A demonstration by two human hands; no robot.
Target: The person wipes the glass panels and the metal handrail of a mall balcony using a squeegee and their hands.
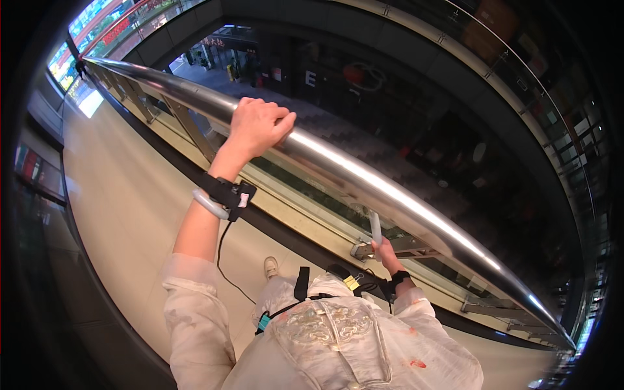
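My left hand [261, 123] is closed over the top of a thick, polished metal handrail [360, 170], which runs diagonally across the view. On that wrist are a black strap with a small black device [241, 199] and a pale bangle [210, 204]. Lower down, beside the glass panel under the rail, my right hand [385, 252] grips a whitish, translucent rod-like handle [375, 226]. The far end of that handle is partly hidden by the rail. A black strap [399, 280] circles the right wrist.
Metal posts [187, 122] carry the rail above a cream ledge and a dark floor border. Beyond it lies a dark open drop to a lower floor, with a curved balcony [468, 53] opposite. Pale floor [122, 170] stretches left; a distant person [80, 67] stands at the upper left.
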